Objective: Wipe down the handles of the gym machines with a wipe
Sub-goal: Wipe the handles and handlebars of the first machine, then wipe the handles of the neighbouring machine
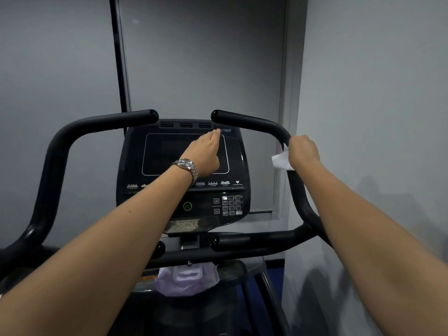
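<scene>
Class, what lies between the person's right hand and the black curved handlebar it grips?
A crumpled white wipe, held by the right hand against the black curved handlebar, seen in the head view.

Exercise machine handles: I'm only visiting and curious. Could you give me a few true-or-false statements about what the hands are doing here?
1. The right hand holds a white wipe against the right handle. True.
2. The left hand grips the left handle. False: it reaches over the console, and nothing touches the left handle.
3. A wristwatch sits on the left wrist. True.
4. The console display glows with numbers. False: its screen is dark.
</scene>
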Available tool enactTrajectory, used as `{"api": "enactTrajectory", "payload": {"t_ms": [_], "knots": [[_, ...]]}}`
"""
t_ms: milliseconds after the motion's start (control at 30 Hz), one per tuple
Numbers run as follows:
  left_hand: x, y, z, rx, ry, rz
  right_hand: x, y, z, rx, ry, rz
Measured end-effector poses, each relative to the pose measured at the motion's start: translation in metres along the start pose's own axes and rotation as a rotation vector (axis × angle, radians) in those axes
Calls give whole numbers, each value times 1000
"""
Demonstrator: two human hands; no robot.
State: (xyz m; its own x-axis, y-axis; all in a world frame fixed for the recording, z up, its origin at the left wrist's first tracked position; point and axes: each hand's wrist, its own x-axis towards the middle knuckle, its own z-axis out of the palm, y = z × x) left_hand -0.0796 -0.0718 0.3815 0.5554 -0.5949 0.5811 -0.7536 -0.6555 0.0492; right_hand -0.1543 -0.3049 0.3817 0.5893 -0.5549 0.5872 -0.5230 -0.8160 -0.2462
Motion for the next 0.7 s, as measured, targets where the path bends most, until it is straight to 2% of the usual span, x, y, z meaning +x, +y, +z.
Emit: {"api": "enactTrajectory", "payload": {"t_ms": [200, 400, 567, 700], "knots": [[-35, 22, 33, -54, -136, -31, -56, -6, 12, 98, -50, -97], [-108, 33, 91, -32, -345, -36, -144, -17, 42, 264, -274, -175], [-167, 29, 109, 122, -277, -87, -192, -14, 72, 348, -292, -245], [-184, 29, 103, 5, -256, -150, -201, -18, 79, 515, -248, -225]]}}
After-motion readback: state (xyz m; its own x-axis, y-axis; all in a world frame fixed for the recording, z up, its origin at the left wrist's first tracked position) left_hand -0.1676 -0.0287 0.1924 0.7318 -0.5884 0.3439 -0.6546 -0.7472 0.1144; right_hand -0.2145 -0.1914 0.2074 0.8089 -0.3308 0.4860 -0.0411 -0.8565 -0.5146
